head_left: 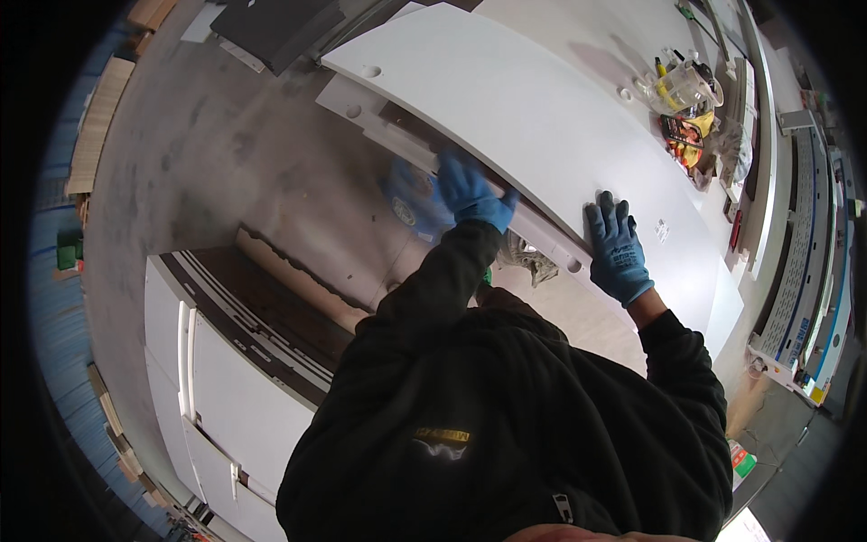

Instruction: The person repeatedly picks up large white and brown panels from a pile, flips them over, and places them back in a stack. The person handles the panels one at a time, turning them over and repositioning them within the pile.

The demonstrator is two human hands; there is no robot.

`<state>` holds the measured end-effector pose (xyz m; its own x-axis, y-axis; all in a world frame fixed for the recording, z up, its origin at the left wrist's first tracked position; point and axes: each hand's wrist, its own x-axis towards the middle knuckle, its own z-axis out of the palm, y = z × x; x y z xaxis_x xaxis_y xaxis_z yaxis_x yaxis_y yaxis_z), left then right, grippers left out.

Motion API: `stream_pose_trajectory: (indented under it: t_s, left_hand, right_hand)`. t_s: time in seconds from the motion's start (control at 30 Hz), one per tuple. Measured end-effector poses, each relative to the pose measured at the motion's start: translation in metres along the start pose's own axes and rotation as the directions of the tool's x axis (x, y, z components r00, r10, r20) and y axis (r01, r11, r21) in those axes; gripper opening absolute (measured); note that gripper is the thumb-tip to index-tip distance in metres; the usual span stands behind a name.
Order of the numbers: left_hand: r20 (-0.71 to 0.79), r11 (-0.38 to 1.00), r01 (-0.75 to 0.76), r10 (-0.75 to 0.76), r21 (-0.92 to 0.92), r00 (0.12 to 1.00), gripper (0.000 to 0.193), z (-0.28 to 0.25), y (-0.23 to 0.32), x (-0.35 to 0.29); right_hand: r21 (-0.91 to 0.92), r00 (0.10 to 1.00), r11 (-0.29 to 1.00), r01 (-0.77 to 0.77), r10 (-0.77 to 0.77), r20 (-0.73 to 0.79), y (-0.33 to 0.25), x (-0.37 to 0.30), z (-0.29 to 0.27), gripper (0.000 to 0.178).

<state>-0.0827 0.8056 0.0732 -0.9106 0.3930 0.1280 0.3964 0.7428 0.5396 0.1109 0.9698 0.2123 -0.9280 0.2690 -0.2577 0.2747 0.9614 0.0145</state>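
Note:
A long white panel [542, 117] lies slantwise in front of me on a white worktop. Beneath its near edge another white board [395, 135] with round holes sticks out. My right hand [619, 251], in a blue glove, lies flat on the upper panel with its fingers stretched out. My left hand [474, 197], also gloved in blue, is at the panels' near edge, close to the gap between them. Its fingers are smeared by motion, so I cannot make out whether they grip the board.
A clear plastic tub [684, 88] with tools stands at the far right of the worktop, beside a colourful packet [685, 134]. A blue bag [415, 203] sits on the floor below the panels. Stacked white boards [244, 361] stand at the lower left.

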Motion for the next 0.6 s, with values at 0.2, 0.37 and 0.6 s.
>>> stream_pose_trajectory:
  t_s: [0.2,0.37,0.6]
  left_hand:
    - [0.819,0.642,-0.766,0.454,-0.028,0.35,0.095,-0.029,0.041,0.063]
    - [0.884,0.649,-0.76,0.367,-0.021,0.289,0.091,-0.03,0.052,0.083]
    - [0.868,0.635,-0.772,0.369,0.025,0.333,0.086,-0.029,0.051,0.068]
  right_hand:
    - [0.0,1.0,1.0,-0.004,0.004,0.004,-0.004,0.002,-0.003,0.102]
    - [-0.044,0.999,0.999,-0.016,0.018,0.039,-0.006,0.002,0.003,0.105]
    - [-0.019,1.0,0.999,-0.025,0.026,0.014,-0.006,0.001,0.002,0.105]
